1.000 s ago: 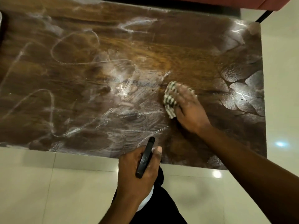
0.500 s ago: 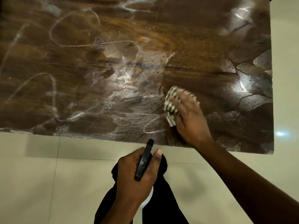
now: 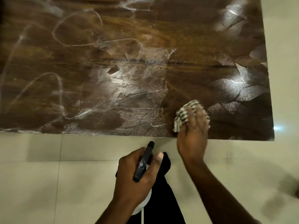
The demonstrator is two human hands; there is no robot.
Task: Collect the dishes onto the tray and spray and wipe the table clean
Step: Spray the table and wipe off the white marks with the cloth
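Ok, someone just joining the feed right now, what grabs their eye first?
Probably the whitish streaks and swirls smeared over the dark wooden table, thickest at centre and left. Next, the right hand pressing a striped cloth on the table's near right edge. Below, over the tiled floor, the left hand grips a black-headed spray bottle.
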